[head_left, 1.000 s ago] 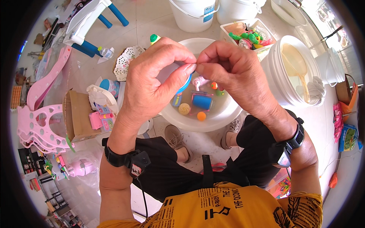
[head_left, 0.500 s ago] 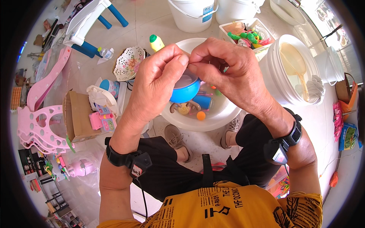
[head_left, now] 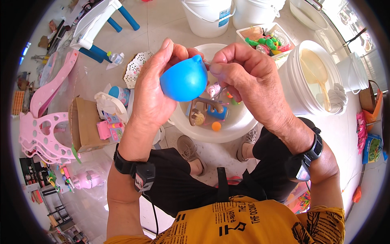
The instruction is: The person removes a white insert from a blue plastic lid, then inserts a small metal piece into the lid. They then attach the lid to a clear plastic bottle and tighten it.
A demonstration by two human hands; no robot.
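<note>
My left hand (head_left: 149, 87) is closed around a smooth blue bowl (head_left: 183, 81), tipped so that its rounded outside shows; a small knob sticks up at its upper right. Beside that knob my right hand (head_left: 250, 73) is pinched, thumb against forefinger; whatever lies between the fingertips is too small or hidden to name. Both hands are over a white basin (head_left: 239, 132). Inside it lie a brown comb-like toy piece (head_left: 194, 112), a blue cylinder (head_left: 218, 112), an orange ball (head_left: 216, 126) and a small pink-and-white toy (head_left: 213, 89).
At right stands a white bucket (head_left: 289, 87) with a ladle (head_left: 323, 91) in it. Farther back are a toy-filled tray (head_left: 243, 34) and another white bucket (head_left: 206, 22). Leftward sit a cardboard box (head_left: 87, 128), a lacy white basket (head_left: 133, 72) and pink plastic parts (head_left: 42, 140).
The blue bowl has risen and turned from opening up to showing its outside, now in my left hand's grasp. My hands, earlier together at the fingertips, have drawn slightly apart.
</note>
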